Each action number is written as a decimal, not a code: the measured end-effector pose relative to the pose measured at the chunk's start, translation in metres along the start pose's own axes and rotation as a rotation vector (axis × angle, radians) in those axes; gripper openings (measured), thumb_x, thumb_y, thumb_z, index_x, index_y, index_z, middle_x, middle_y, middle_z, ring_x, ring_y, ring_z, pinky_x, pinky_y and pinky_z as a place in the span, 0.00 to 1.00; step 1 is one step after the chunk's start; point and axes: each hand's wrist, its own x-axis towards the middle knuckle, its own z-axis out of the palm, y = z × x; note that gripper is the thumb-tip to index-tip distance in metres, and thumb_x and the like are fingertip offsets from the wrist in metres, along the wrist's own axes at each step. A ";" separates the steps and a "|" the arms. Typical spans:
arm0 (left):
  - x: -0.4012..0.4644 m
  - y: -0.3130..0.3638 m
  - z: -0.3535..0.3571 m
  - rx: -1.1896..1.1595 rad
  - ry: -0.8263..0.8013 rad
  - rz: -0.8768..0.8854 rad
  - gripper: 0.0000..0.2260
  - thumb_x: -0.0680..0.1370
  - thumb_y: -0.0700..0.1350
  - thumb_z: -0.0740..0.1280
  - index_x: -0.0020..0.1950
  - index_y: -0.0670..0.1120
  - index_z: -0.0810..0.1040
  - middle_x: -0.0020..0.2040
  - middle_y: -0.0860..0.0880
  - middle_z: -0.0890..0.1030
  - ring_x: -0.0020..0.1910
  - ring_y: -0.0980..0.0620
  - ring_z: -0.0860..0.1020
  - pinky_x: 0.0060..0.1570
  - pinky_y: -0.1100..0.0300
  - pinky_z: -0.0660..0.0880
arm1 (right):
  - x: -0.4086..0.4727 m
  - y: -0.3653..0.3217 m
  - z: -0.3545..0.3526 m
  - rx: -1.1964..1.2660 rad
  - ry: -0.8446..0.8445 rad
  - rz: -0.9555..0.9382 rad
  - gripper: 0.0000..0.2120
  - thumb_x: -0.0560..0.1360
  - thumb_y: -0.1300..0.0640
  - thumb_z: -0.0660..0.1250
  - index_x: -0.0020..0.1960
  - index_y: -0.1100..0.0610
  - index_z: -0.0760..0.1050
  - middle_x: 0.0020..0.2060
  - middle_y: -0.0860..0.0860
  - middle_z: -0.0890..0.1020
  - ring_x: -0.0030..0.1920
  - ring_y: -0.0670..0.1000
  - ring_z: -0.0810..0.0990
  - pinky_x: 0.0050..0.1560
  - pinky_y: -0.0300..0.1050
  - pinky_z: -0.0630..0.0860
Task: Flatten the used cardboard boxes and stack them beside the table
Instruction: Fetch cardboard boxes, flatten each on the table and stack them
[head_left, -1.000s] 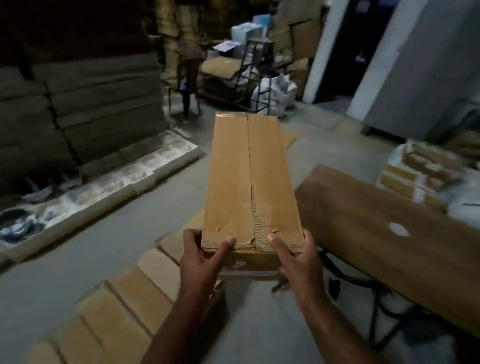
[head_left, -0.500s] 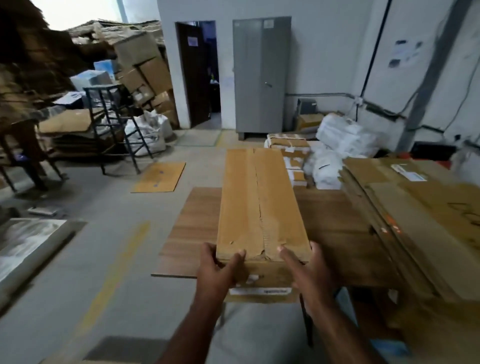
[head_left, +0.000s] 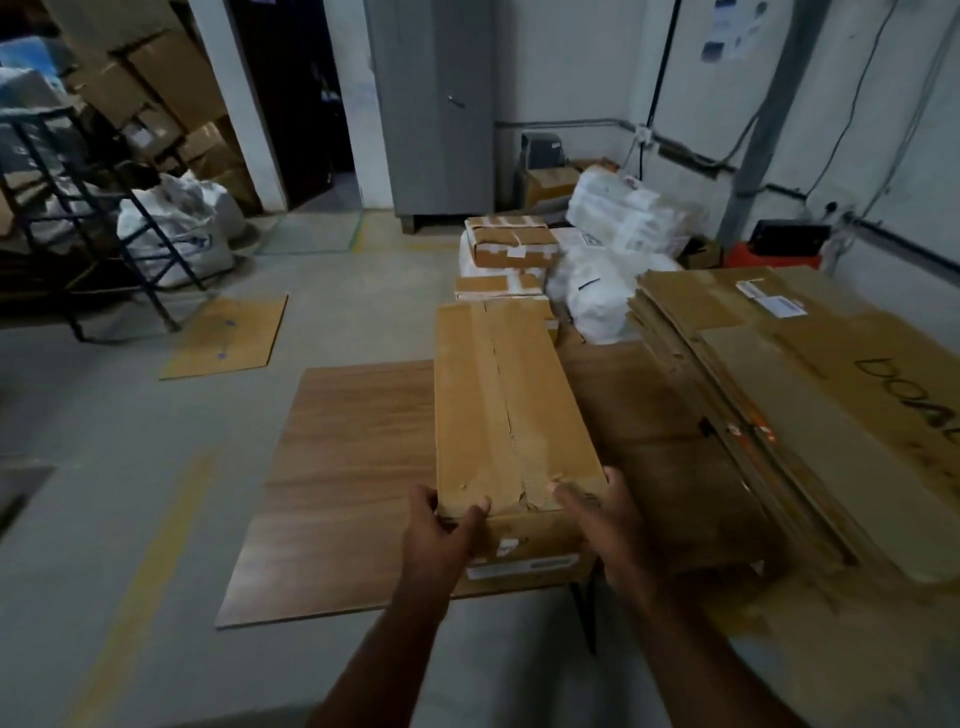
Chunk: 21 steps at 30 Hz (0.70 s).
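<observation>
Both hands grip the near end of a long cardboard box (head_left: 511, 410): left hand (head_left: 441, 535) with its thumb curled over the top edge, right hand (head_left: 605, 525) likewise. The box, its taped top seam torn and a white label unreadable on its end, sits over the wooden bench (head_left: 343, 467). Beside it, flattened cardboard (head_left: 810, 415) bears handwritten "DO".

Grey cabinet (head_left: 436, 104) by doorway (head_left: 296, 98) — white sacks (head_left: 613, 270), metal rack (head_left: 78, 208).
</observation>
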 end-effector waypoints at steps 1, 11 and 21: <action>0.007 -0.001 0.001 0.004 -0.006 0.002 0.22 0.74 0.53 0.77 0.60 0.50 0.70 0.57 0.46 0.81 0.53 0.45 0.83 0.50 0.42 0.83 | 0.007 0.000 0.000 -0.010 0.001 -0.005 0.33 0.70 0.45 0.79 0.70 0.49 0.70 0.60 0.50 0.81 0.54 0.52 0.81 0.52 0.53 0.83; 0.053 0.001 0.011 -0.062 -0.039 -0.042 0.32 0.62 0.68 0.79 0.61 0.59 0.73 0.60 0.48 0.82 0.57 0.45 0.83 0.53 0.40 0.82 | 0.051 -0.004 0.000 -0.060 -0.014 -0.030 0.37 0.69 0.38 0.78 0.72 0.49 0.69 0.60 0.48 0.81 0.56 0.50 0.82 0.55 0.52 0.83; 0.057 0.010 0.022 -0.197 -0.062 -0.154 0.21 0.75 0.45 0.76 0.64 0.51 0.71 0.58 0.45 0.81 0.54 0.44 0.83 0.42 0.51 0.83 | 0.062 -0.008 -0.014 -0.116 -0.047 -0.078 0.40 0.69 0.39 0.78 0.74 0.48 0.67 0.65 0.49 0.79 0.60 0.51 0.79 0.57 0.51 0.81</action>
